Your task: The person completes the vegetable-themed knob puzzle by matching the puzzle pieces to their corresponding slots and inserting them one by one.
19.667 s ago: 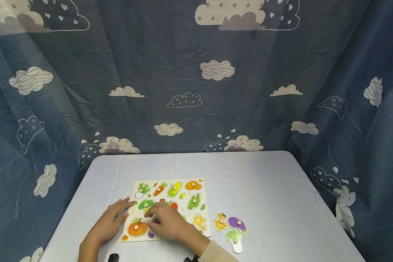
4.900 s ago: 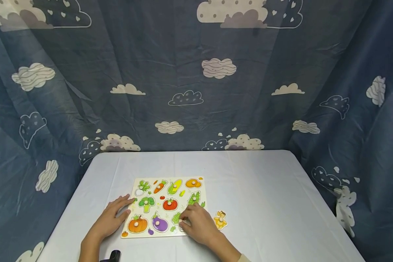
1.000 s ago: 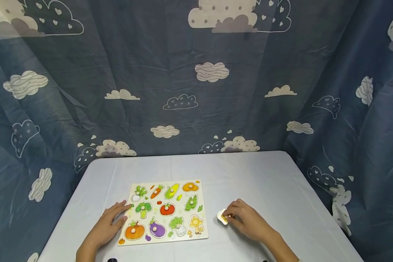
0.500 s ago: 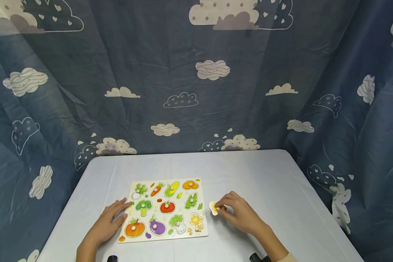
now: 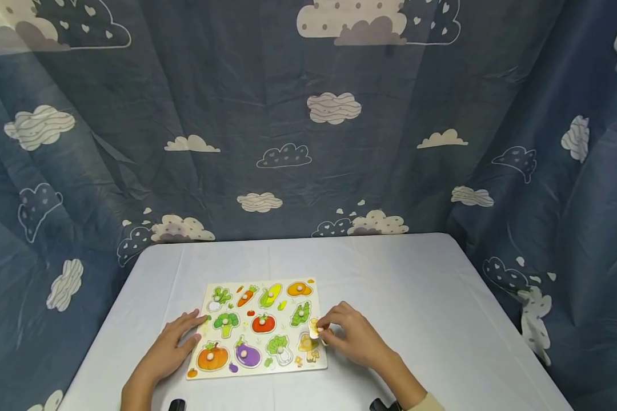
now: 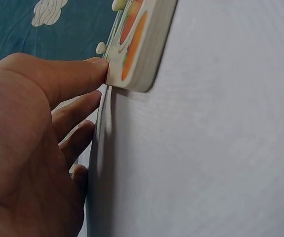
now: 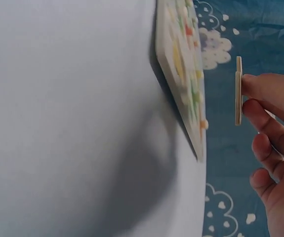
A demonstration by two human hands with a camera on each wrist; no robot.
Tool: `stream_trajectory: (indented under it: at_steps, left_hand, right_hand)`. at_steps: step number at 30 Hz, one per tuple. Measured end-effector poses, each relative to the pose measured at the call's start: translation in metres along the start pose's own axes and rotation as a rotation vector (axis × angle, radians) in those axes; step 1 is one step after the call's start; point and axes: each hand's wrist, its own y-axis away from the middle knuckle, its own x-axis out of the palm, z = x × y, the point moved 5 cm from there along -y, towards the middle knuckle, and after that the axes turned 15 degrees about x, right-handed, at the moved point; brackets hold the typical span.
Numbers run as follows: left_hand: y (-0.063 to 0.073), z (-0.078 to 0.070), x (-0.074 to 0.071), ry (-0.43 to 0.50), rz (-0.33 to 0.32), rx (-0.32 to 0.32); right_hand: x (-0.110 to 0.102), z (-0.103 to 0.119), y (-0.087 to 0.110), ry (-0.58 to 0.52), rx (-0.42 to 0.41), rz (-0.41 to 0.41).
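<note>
My right hand (image 5: 353,337) pinches a yellow mushroom puzzle piece (image 5: 313,328) over the right edge of a vegetable peg puzzle board (image 5: 245,331). The right wrist view shows the piece (image 7: 238,94) edge-on at the thumb and fingertips, raised above the board (image 7: 164,44). A printed mushroom spot (image 5: 306,345) lies just below it, partly covered. Knobbed pieces, among them a pumpkin (image 5: 213,359), an eggplant (image 5: 248,357) and a tomato (image 5: 263,325), sit in the board. Along the board's left edge rests my left hand (image 5: 167,349); its thumb touches a board corner (image 6: 132,74) in the left wrist view.
A white cloth covers the table (image 5: 391,274). Behind and beside it hangs a dark blue curtain (image 5: 226,182) with cloud prints. Black objects (image 5: 177,405) show near both wrists at the bottom of the head view.
My right hand has lifted the mushroom piece from the table right of the board and carried it left to the board's edge. Earlier, the eggplant and leafy vegetable pieces went into the board. The left hand stayed put.
</note>
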Motion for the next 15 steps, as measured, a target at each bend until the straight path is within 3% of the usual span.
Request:
stream_trajectory:
  at_steps: [5,10,15]
  left_hand:
    - [-0.001,0.0,-0.002,-0.002,-0.025,0.005]
    - [-0.001,0.001,-0.001,0.001,-0.027,0.0]
    - [-0.001,0.001,0.0,0.002,-0.019,0.0]
  right_hand:
    - [0.013,0.004,0.002,0.004,-0.007,0.018]
    - [0.022,0.008,0.002,0.004,-0.038,-0.022]
    - [0.029,0.008,0.002,0.009,0.001,-0.011]
